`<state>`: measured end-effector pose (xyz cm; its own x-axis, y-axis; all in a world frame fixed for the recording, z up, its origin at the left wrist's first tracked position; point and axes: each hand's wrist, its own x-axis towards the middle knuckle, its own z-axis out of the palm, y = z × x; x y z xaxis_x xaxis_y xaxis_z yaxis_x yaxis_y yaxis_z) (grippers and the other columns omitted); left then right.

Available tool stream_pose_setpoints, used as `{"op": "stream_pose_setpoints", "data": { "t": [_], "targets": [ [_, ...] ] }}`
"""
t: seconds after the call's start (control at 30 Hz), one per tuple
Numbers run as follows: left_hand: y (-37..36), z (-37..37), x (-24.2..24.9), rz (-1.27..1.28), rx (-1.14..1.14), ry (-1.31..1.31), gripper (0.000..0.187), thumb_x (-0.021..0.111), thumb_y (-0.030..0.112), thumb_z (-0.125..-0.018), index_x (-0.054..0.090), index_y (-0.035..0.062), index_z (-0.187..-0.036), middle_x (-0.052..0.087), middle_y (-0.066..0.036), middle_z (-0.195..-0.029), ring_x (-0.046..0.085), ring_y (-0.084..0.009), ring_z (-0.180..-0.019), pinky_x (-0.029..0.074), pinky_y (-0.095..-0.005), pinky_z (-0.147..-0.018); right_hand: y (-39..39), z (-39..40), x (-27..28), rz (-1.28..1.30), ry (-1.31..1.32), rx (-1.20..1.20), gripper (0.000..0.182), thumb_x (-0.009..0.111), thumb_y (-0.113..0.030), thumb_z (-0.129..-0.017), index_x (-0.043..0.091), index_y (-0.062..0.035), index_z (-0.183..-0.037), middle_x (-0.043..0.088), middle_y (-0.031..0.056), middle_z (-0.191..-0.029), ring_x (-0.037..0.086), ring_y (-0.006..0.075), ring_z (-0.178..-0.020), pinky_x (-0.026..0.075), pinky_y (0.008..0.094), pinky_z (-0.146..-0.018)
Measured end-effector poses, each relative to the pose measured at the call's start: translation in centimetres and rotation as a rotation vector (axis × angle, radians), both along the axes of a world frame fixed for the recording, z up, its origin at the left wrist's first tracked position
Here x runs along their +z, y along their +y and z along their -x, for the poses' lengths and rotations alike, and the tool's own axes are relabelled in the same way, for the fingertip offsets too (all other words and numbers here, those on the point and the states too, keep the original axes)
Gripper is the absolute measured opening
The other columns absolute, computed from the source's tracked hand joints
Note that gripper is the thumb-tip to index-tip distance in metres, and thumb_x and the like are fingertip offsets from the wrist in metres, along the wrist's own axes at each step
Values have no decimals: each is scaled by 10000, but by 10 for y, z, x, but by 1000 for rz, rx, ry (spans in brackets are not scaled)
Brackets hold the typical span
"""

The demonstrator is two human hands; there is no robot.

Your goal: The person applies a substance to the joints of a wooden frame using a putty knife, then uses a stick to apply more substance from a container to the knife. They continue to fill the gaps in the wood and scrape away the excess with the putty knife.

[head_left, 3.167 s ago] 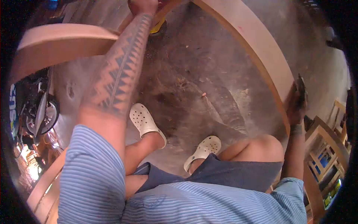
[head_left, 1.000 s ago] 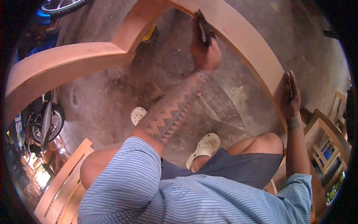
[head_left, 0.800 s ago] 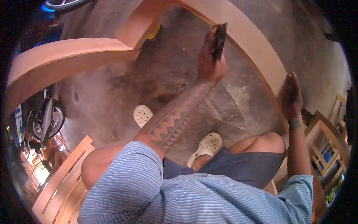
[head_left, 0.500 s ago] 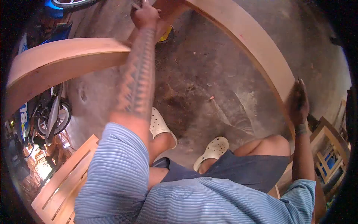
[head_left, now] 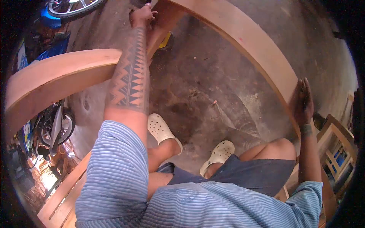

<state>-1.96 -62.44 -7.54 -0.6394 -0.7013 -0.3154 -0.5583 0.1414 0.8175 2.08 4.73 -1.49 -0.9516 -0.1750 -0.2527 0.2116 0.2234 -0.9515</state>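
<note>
A long curved wooden piece arcs from the top centre down to the right. My left hand is at the top, fingers closed on a dark object that the frame edge partly cuts off, beside a wooden part joined to the curve. On the right, my right hand lies against the lower end of the curved piece, its fingers stretched out and pointing up. Another curved wooden piece reaches in from the left and passes behind my left forearm.
Slatted wood is at the lower left. A motorcycle wheel and another wheel stand at the left. A wooden frame is at the right. My feet in pale clogs rest on the stained floor.
My left hand and forearm have shifted slightly left in view, and the forearm's tattoo is sharper. The left wooden piece appears lower. My right hand remains against the curved wood.
</note>
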Motion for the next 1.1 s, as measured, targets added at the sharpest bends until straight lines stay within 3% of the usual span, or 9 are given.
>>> {"op": "stream_pose_setpoints", "data": {
  "t": [0.13, 0.23, 0.3, 0.5, 0.57, 0.67, 0.8, 0.9, 1.1],
  "targets": [
    [-1, -6, -9, 43, -132, -70, 491, 531, 495, -1044, 701, 62, -1202, 766, -109, -928, 736, -201, -785, 558, -375, -724, 11, 6, -18, 157, -47, -28, 503, 420, -93, -1079, 376, -1, -1572, 447, 144, -1589, 415, 232, -1475, 287, 362, -1250],
    [9, -13, -1, 70, -161, -106, 475, 585, 474, -1015, 736, 27, -1072, 766, -111, -861, 716, -185, -734, 547, -351, -686, 10, 2, -6, -417, 300, 213, 487, 454, -128, -1072, 434, -5, -1543, 492, 122, -1566, 469, 231, -1439, 325, 354, -1221],
    [38, -27, 25, 69, -115, -121, 455, 687, 414, -962, 751, -31, -892, 760, -110, -815, 673, -167, -613, 523, -317, -584, -1, 0, 7, -490, 361, 241, 481, 469, -147, -1068, 459, -5, -1528, 515, 118, -1550, 494, 230, -1420, 344, 352, -1204],
    [70, -41, 23, 116, -234, -145, 539, 619, 504, -977, 770, -2, -870, 755, -108, -774, 682, -192, -626, 543, -355, -626, 2, 2, 6, -517, 417, 276, 445, 464, -156, -1098, 477, 2, -1514, 508, 116, -1559, 488, 206, -1425, 360, 348, -1186],
    [83, -45, 17, 148, -320, -144, 443, 638, 459, -969, 702, 65, -1162, 777, -124, -916, 742, -248, -763, 582, -408, -731, 10, 5, -3, -449, 391, 278, 445, 488, -136, -1083, 486, 4, -1505, 507, 125, -1558, 491, 212, -1424, 367, 346, -1185],
    [86, -50, -21, 297, -464, -82, 485, 595, 384, -990, 586, 92, -1378, 772, -144, -930, 765, -293, -789, 603, -431, -723, 13, 6, -12, -413, 412, 293, 451, 514, -112, -1061, 496, 5, -1496, 514, 136, -1551, 499, 224, -1418, 367, 346, -1187],
    [121, -58, -25, 472, -603, -85, 374, 490, 338, -1023, 596, 160, -1334, 770, -119, -801, 758, -317, -861, 589, -441, -813, 7, 6, 1, -710, 604, 379, 430, 461, -140, -1103, 479, 3, -1509, 517, 124, -1548, 483, 206, -1427, 351, 356, -1189],
    [146, -68, -32, 637, -610, -137, 407, 542, 330, -983, 603, 123, -1328, 771, -126, -826, 749, -345, -935, 566, -472, -915, 4, 3, 2, -560, 447, 315, 436, 454, -125, -1104, 459, 3, -1521, 511, 124, -1552, 473, 205, -1435, 348, 361, -1194],
    [200, -85, -72, 928, -570, 67, 533, 627, 423, -954, 579, 47, -1329, 770, -129, -819, 768, -293, -801, 539, -527, -947, 18, 5, -17, 29, 52, 78, 487, 425, -80, -1088, 381, -30, -1571, 463, 133, -1583, 444, 233, -1452, 316, 373, -1226]
  ]
}}
